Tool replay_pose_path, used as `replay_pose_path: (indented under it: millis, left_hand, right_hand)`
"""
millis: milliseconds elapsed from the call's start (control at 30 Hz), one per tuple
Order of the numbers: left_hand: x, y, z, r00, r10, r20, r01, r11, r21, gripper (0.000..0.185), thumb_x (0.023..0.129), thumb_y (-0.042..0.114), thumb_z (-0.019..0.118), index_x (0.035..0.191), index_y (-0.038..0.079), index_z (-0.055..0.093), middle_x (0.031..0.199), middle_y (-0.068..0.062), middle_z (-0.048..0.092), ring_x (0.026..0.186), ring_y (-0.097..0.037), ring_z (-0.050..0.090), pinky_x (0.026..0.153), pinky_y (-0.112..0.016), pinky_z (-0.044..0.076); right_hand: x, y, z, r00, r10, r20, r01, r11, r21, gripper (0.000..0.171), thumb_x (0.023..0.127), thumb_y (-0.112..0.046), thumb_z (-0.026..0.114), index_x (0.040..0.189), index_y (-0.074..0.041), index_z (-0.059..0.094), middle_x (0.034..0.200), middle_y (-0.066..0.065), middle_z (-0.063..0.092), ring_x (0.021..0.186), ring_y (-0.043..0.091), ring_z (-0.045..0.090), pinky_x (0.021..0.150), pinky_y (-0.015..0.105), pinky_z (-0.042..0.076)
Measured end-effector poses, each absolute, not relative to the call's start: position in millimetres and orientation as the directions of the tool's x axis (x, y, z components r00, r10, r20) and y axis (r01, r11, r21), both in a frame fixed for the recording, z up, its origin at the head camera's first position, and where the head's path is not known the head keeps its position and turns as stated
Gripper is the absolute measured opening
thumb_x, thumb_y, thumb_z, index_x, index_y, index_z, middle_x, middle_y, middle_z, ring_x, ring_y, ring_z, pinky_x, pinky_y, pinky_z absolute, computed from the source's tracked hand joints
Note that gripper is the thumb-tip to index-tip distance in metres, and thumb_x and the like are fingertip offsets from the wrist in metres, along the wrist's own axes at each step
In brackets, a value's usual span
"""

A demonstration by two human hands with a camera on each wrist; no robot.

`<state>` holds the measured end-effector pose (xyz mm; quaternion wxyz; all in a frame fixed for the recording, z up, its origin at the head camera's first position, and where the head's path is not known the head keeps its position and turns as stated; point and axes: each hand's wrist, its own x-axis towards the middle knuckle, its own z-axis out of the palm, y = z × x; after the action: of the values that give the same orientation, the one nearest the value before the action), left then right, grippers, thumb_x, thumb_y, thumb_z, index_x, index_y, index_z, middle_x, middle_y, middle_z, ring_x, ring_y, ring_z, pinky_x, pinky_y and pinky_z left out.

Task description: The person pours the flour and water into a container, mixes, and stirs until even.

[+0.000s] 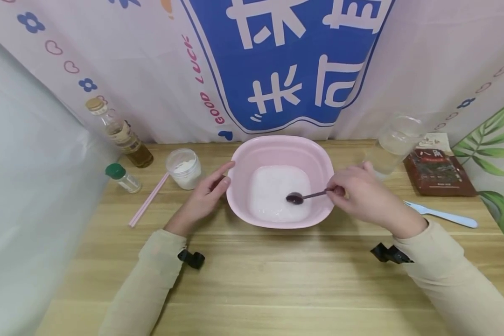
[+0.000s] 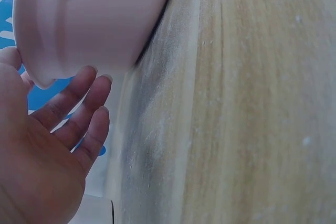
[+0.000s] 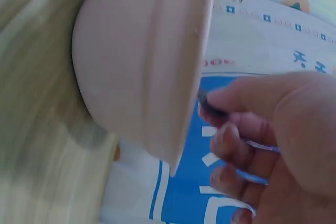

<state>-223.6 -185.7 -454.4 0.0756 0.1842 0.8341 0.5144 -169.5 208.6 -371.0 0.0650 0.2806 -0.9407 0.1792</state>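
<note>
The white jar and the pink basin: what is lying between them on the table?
In the head view, the left hand lies between the white jar and the pink basin, its fingers at the basin's rim.

oil bottle [image 1: 119, 134], straws [image 1: 148, 199], fork [image 1: 441, 214]

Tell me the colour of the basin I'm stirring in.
The basin is pale pink; the head view shows it best.
</note>
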Motion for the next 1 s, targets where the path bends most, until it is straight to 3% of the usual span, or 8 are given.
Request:
replay_pose_path:
  millis: [267, 533, 733, 1000]
  left_hand:
    - [-224, -186, -455, -0.918, 0.390, 0.076, 0.240, 0.389, 0.889, 0.051, 0.116, 0.025, 0.050, 0.167, 0.024, 0.043, 0.120, -0.020, 0.074, 0.104, -0.025, 0.067, 0.096, -0.046, 0.060]
    - [-223, -186, -454, -0.919, 0.387, 0.070, 0.231, 0.388, 0.892, 0.051, 0.116, 0.026, 0.050, 0.167, 0.024, 0.044, 0.124, -0.020, 0.074, 0.107, -0.026, 0.068, 0.098, -0.040, 0.058]
    - [-224, -186, -453, -0.920, 0.386, 0.062, 0.223, 0.389, 0.894, 0.051, 0.116, 0.028, 0.049, 0.167, 0.025, 0.043, 0.129, -0.020, 0.073, 0.111, -0.026, 0.068, 0.102, -0.044, 0.058]
    - [-224, -186, -455, -0.922, 0.386, 0.045, 0.208, 0.393, 0.895, 0.051, 0.117, 0.031, 0.048, 0.167, 0.028, 0.042, 0.137, -0.019, 0.070, 0.116, -0.029, 0.068, 0.105, -0.046, 0.057]
  right_hand:
    - [-189, 183, -380, -0.870, -0.368, 0.328, -0.456, 0.853, -0.253, 0.005, 0.095, -0.010, 0.077, 0.095, -0.005, 0.078, 0.080, 0.004, 0.072, 0.081, 0.028, 0.064, 0.085, 0.049, 0.031]
    - [-192, 151, -389, -0.831, -0.493, 0.255, -0.555, 0.756, -0.347, 0.004, 0.098, -0.013, 0.076, 0.098, -0.011, 0.079, 0.081, -0.002, 0.068, 0.085, 0.021, 0.060, 0.092, 0.048, 0.030]
    - [-178, 176, -378, -0.801, -0.566, 0.196, -0.594, 0.705, -0.388, 0.004, 0.093, -0.009, 0.080, 0.094, -0.013, 0.079, 0.081, -0.006, 0.068, 0.085, 0.017, 0.059, 0.089, 0.043, 0.028]
    - [-175, 210, -370, -0.853, -0.412, 0.321, -0.495, 0.833, -0.246, 0.005, 0.089, -0.007, 0.080, 0.087, -0.010, 0.077, 0.072, -0.003, 0.063, 0.075, 0.024, 0.055, 0.084, 0.048, 0.026]
